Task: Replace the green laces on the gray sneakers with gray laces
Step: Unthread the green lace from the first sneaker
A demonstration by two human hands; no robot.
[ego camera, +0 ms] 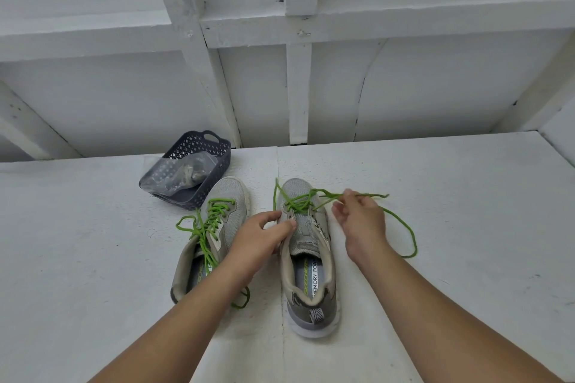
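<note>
Two gray sneakers sit side by side on a white desk (435, 196). The left hand (261, 236) steadies the right sneaker (306, 246), fingers curled on its tongue, so the right hand (361, 214) can pinch and draw out its green lace (401, 221). The left sneaker (217, 227) remains laced. A basket (199, 177) far left holds bagged laces, likely the gray ones.

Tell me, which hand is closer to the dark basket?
Left. The left hand grips the right sneaker just below and right of the basket; the right hand pinches the green lace farther right.
</note>
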